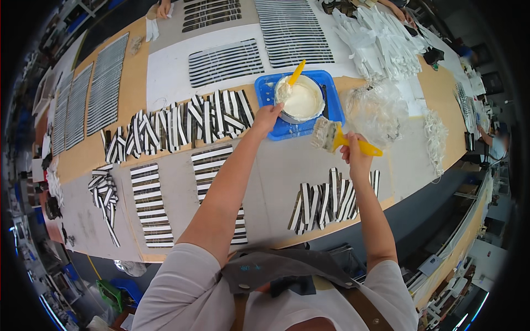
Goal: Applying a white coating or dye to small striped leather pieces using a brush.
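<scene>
My left hand (267, 119) has its fingers closed on the near left edge of a round white tub (295, 118) of thick cream-coloured paste. The tub stands in a blue plastic tray (335, 105). A yellow-handled tool (297, 72) leans in the tub, its lower end coated with paste. Just right of the tray, my right hand (356, 153) grips a wide paintbrush (333, 136) by its yellow handle. The brush is held above the table, bristles pointing left and clotted with paste.
Black-and-white strips lie in a jumbled row (176, 124), in neat columns (150, 204) and in a near-right pile (326, 204). Farther off are rows of grey strips (226, 62), white strips (381, 47) and clear plastic film (375, 110). Other people's hands (164, 9) show at the far edge.
</scene>
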### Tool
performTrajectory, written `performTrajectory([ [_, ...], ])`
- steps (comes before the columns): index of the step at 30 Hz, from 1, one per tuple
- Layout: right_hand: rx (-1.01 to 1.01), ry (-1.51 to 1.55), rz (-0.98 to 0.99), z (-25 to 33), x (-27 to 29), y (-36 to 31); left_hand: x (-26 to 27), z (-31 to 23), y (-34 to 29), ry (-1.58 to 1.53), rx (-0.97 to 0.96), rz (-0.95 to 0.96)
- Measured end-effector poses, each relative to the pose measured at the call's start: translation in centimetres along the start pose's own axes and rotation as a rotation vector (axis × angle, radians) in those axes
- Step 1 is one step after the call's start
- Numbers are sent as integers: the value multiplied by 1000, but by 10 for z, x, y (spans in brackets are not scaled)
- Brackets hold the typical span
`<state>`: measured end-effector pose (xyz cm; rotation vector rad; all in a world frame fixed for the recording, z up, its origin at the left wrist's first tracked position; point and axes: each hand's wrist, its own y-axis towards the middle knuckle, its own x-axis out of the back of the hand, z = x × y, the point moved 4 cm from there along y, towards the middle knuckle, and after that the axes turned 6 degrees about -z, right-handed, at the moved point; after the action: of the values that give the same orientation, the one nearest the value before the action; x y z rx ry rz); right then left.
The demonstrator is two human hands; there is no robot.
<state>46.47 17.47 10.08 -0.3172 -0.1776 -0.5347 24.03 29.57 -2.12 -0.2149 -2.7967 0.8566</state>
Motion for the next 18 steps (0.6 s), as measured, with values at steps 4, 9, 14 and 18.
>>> performTrajectory([
  [4, -89, 320, 5, -15, -2, 23, -5, -4, -2, -6, 5, 19],
  [9, -17, 246, -76, -31, -15, 20, -9, -5, -2, -8, -5, 39],
  [14, -224, 423, -128, -46, 8, -4, -6, -9, -6, -15, 16, 68],
  [18, -790, 1411, 340, -49, -28, -56, 24, 3, -19, -7, -245, -273],
])
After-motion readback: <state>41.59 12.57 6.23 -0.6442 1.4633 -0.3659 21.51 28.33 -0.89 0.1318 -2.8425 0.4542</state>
